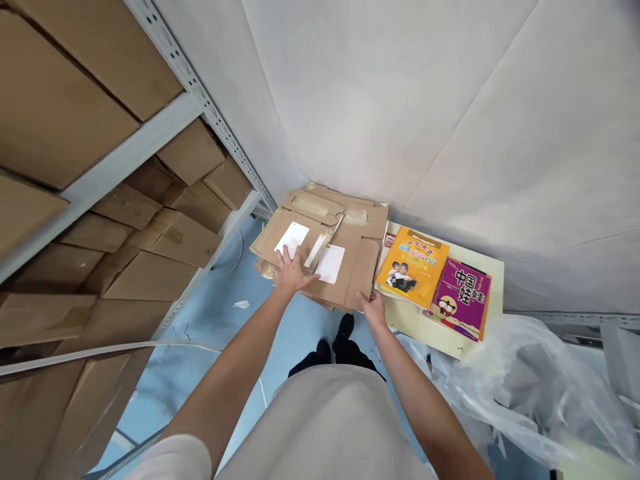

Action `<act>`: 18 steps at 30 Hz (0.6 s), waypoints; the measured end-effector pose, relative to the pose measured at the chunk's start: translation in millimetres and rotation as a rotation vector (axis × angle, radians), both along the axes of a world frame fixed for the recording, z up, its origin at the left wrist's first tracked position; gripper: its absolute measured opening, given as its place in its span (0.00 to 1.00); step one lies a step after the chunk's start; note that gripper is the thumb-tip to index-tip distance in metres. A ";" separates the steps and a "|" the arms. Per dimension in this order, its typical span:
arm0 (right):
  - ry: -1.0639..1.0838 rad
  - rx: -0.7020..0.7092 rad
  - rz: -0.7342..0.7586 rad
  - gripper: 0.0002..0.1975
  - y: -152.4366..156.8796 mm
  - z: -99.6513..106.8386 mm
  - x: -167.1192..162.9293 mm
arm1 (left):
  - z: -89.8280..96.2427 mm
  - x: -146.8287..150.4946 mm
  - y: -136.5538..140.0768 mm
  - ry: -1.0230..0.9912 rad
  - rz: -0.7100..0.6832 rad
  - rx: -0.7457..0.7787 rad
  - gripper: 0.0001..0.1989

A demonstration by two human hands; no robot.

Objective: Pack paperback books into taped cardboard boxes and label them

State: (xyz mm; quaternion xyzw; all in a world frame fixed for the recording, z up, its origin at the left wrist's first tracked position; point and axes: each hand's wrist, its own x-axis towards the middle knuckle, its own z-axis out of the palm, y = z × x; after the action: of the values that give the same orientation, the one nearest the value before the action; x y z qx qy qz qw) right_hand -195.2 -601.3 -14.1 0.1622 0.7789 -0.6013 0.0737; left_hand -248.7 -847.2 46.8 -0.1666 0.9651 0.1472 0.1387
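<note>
A stack of flattened cardboard boxes (357, 247) lies in front of me, with white labels and strips of clear tape on the top one. My left hand (293, 272) rests on the top sheet beside the labels, its fingers spread. At the near right corner of the stack, my right hand (373, 308) pinches the cardboard edge, thumb on top and the other fingers mostly hidden. Just right of that hand sit an orange book (413, 267) and a purple book (460, 297), each apparently on top of other books.
The books lie on a pale yellow table (495, 280) against a grey wall (425, 100). On the left, a metal rack (135, 153) holds many cardboard boxes (165, 240). Clear plastic bags (540, 380) are heaped at right. A white cable (150, 345) crosses the lower left above the blue floor (215, 320).
</note>
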 end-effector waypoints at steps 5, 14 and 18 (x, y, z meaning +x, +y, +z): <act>-0.191 -0.088 0.051 0.17 -5.6 2.8 -9.1 | -17.8 -25.5 -10.0 -0.107 0.029 0.006 0.63; 0.005 0.188 0.064 0.21 -30.8 78.1 -10.3 | -18.6 -28.2 -17.0 -0.160 -0.009 0.038 0.62; 0.089 -0.001 0.064 0.19 -45.9 125.0 -18.2 | -12.9 -32.2 -29.6 -0.128 0.021 0.156 0.56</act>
State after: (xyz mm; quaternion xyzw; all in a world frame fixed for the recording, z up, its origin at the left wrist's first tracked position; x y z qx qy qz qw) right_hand -213.3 -647.2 111.0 0.1102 0.7859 -0.6056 0.0585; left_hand -281.0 -876.8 33.9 -0.1747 0.9380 0.2124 0.2111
